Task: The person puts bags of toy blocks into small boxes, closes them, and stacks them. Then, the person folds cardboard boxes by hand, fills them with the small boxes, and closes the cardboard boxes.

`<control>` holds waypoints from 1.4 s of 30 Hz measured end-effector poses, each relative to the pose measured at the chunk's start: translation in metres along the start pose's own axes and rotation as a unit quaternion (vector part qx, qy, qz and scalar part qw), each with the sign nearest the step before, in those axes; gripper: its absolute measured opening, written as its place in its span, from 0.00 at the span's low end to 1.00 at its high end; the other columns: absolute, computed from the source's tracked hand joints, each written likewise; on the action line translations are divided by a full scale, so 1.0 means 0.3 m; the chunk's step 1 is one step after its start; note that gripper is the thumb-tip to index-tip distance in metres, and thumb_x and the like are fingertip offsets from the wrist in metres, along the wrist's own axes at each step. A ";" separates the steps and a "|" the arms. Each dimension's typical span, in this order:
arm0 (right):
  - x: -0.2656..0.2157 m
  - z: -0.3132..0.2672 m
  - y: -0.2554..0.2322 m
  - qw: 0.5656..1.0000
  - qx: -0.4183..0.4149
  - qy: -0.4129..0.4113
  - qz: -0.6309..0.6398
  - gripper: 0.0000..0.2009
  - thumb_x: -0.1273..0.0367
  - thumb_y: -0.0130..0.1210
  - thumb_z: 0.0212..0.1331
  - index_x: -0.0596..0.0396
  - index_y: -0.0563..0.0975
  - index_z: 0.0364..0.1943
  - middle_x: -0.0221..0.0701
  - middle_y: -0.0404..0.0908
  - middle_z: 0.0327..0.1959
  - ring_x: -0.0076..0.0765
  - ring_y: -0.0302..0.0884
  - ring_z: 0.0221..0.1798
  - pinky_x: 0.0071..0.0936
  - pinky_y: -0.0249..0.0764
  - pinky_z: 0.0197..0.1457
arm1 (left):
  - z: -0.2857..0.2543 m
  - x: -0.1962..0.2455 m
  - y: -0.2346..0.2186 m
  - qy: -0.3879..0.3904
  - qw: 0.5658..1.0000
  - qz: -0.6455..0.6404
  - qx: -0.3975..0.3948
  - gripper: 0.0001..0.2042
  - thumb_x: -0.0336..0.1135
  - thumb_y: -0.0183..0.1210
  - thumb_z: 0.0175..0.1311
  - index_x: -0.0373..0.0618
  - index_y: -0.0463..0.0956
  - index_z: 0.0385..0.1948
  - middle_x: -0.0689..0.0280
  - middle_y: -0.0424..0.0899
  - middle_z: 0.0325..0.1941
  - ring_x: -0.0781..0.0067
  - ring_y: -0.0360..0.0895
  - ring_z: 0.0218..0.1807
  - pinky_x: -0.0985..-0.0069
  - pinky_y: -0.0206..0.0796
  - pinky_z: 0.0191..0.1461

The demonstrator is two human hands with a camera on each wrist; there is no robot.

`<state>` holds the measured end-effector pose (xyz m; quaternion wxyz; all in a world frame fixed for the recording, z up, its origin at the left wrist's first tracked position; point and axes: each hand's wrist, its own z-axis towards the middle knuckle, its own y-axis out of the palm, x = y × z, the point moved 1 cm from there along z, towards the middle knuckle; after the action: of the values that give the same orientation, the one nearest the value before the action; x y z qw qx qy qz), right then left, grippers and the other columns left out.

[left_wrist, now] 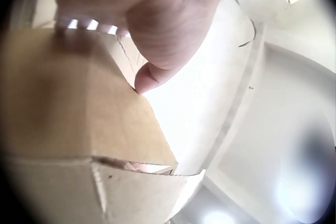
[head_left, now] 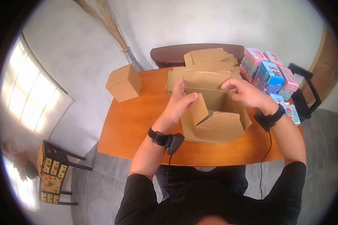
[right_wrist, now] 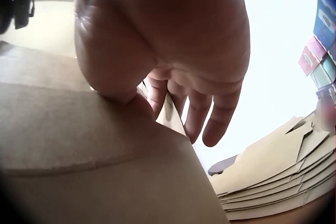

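Observation:
A partly folded cardboard box point(head_left: 219, 127) sits near the table's front edge with its top flaps raised. My left hand point(head_left: 179, 104) holds its left side: the thumb lies against the edge of a panel point(left_wrist: 126, 113), and the fingers reach over to the far side. On the box's right, my right hand point(head_left: 248, 94) grips a cardboard wall point(right_wrist: 110, 140), with the thumb on the near face and the fingers beyond the edge. The fingertips are partly hidden behind the cardboard.
Flattened cardboard sheets point(head_left: 210, 58) are stacked behind the box. A closed cardboard box point(head_left: 124, 83) stands at the table's left. Several colourful small boxes point(head_left: 270, 75) are piled at the right, by a black chair point(head_left: 310, 90). A vase point(head_left: 130, 58) with dried stalks stands behind.

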<state>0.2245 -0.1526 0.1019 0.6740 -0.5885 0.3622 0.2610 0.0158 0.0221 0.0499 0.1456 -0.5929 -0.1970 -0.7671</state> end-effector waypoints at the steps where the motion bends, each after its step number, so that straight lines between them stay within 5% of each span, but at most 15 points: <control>1: 0.001 -0.003 -0.005 0.999 -0.006 0.006 -0.036 0.20 0.80 0.50 0.57 0.55 0.72 0.55 0.36 0.75 0.54 0.29 0.72 0.52 0.28 0.72 0.53 | 0.004 -0.007 0.004 -0.001 1.000 0.000 -0.004 0.41 0.43 0.58 0.70 0.37 0.39 0.75 0.50 0.46 0.79 0.58 0.44 0.80 0.62 0.49 0.77; 4: -0.014 -0.016 -0.004 0.997 0.018 -0.004 -0.079 0.16 0.77 0.54 0.57 0.55 0.74 0.51 0.40 0.79 0.48 0.39 0.76 0.52 0.34 0.73 0.54 | -0.005 -0.011 0.013 0.009 0.998 -0.045 0.043 0.42 0.49 0.56 0.71 0.37 0.38 0.75 0.51 0.49 0.78 0.58 0.48 0.79 0.64 0.50 0.76; 9: 0.050 0.001 0.004 0.997 0.027 -0.025 -0.063 0.10 0.78 0.53 0.55 0.57 0.73 0.42 0.35 0.78 0.44 0.32 0.75 0.50 0.30 0.71 0.52 | -0.041 0.039 0.045 -0.015 0.998 -0.053 0.030 0.38 0.51 0.54 0.72 0.36 0.44 0.72 0.51 0.60 0.73 0.59 0.59 0.74 0.64 0.55 0.73; 11: 0.063 0.000 0.011 0.996 0.036 -0.036 -0.070 0.10 0.80 0.52 0.55 0.56 0.72 0.41 0.32 0.77 0.43 0.26 0.73 0.48 0.27 0.70 0.50 | -0.039 0.013 0.031 -0.009 0.999 -0.029 0.023 0.38 0.51 0.54 0.72 0.35 0.45 0.71 0.51 0.59 0.73 0.59 0.58 0.74 0.63 0.55 0.73; 13: 0.079 -0.004 0.023 0.996 0.058 0.063 0.011 0.08 0.80 0.52 0.53 0.54 0.70 0.36 0.28 0.75 0.41 0.22 0.72 0.47 0.23 0.69 0.48 | -0.040 -0.009 0.025 -0.005 1.000 -0.004 0.015 0.37 0.51 0.53 0.72 0.35 0.46 0.70 0.50 0.58 0.73 0.58 0.56 0.74 0.63 0.56 0.72; 16: 0.093 -0.012 0.046 0.989 0.123 0.044 0.067 0.06 0.79 0.57 0.52 0.56 0.72 0.32 0.26 0.75 0.31 0.19 0.69 0.34 0.23 0.68 0.37 | -0.041 -0.016 0.028 -0.004 0.998 0.058 0.027 0.40 0.51 0.56 0.70 0.33 0.43 0.71 0.48 0.53 0.75 0.56 0.51 0.76 0.62 0.54 0.73; 19: 0.162 0.004 0.068 0.968 0.157 -0.012 0.194 0.07 0.78 0.57 0.52 0.56 0.71 0.32 0.26 0.74 0.29 0.20 0.68 0.34 0.23 0.67 0.36 | -0.046 -0.025 0.021 0.002 0.999 -0.044 0.002 0.44 0.50 0.59 0.68 0.33 0.38 0.73 0.47 0.48 0.76 0.54 0.47 0.78 0.61 0.51 0.74; 23: 0.157 0.006 0.067 0.980 0.155 -0.012 0.127 0.08 0.80 0.56 0.52 0.56 0.71 0.33 0.25 0.74 0.30 0.21 0.69 0.34 0.23 0.68 0.37 | -0.091 0.038 0.096 0.014 0.999 0.029 0.000 0.46 0.47 0.56 0.69 0.34 0.31 0.74 0.47 0.48 0.77 0.55 0.47 0.78 0.61 0.46 0.76; 25: 0.151 0.005 0.061 0.981 0.136 0.007 0.137 0.08 0.82 0.54 0.53 0.56 0.70 0.33 0.26 0.74 0.33 0.22 0.71 0.37 0.23 0.70 0.41 | -0.095 0.049 0.104 0.035 0.997 0.075 -0.005 0.45 0.44 0.54 0.69 0.35 0.30 0.74 0.49 0.47 0.77 0.55 0.46 0.78 0.62 0.46 0.76; 27: 0.155 -0.002 0.060 0.975 0.142 -0.008 0.171 0.08 0.83 0.53 0.53 0.57 0.71 0.34 0.28 0.75 0.35 0.23 0.72 0.40 0.24 0.71 0.44 | -0.095 0.039 0.072 0.033 0.998 -0.008 -0.048 0.38 0.42 0.50 0.68 0.36 0.41 0.74 0.50 0.47 0.78 0.56 0.47 0.78 0.63 0.45 0.76; 31: 0.084 -0.031 0.066 0.942 0.146 -0.009 0.303 0.09 0.84 0.51 0.53 0.59 0.74 0.37 0.34 0.79 0.45 0.26 0.74 0.49 0.26 0.71 0.52 | -0.094 -0.014 -0.009 0.018 0.998 0.039 -0.056 0.31 0.42 0.47 0.66 0.36 0.57 0.69 0.52 0.46 0.79 0.57 0.48 0.78 0.63 0.45 0.76; 33: 0.084 -0.041 0.058 0.955 0.120 -0.010 0.272 0.08 0.83 0.50 0.56 0.59 0.76 0.38 0.35 0.79 0.48 0.27 0.74 0.51 0.26 0.70 0.55 | -0.106 -0.017 -0.013 0.007 0.998 0.000 -0.064 0.27 0.49 0.45 0.70 0.37 0.67 0.62 0.52 0.45 0.79 0.56 0.48 0.78 0.62 0.43 0.77; 38: 0.075 -0.066 0.049 0.970 0.065 0.022 0.234 0.10 0.73 0.46 0.64 0.59 0.81 0.39 0.36 0.79 0.56 0.29 0.73 0.57 0.27 0.65 0.62 | -0.107 -0.033 -0.019 0.032 0.996 0.074 -0.044 0.29 0.56 0.43 0.73 0.40 0.69 0.62 0.55 0.51 0.77 0.57 0.49 0.77 0.62 0.44 0.76; 42: 0.068 -0.113 0.064 0.981 0.064 -0.032 0.178 0.17 0.59 0.46 0.69 0.58 0.81 0.42 0.36 0.76 0.61 0.31 0.69 0.62 0.31 0.59 0.67 | -0.121 -0.014 -0.016 0.079 0.979 0.187 -0.025 0.28 0.55 0.42 0.74 0.39 0.70 0.61 0.56 0.59 0.73 0.59 0.54 0.74 0.62 0.45 0.75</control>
<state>0.2159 -0.1840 0.0725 0.6647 -0.4616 0.4551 0.3715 -0.0162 0.0091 0.0374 0.2865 -0.5600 -0.0514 -0.7757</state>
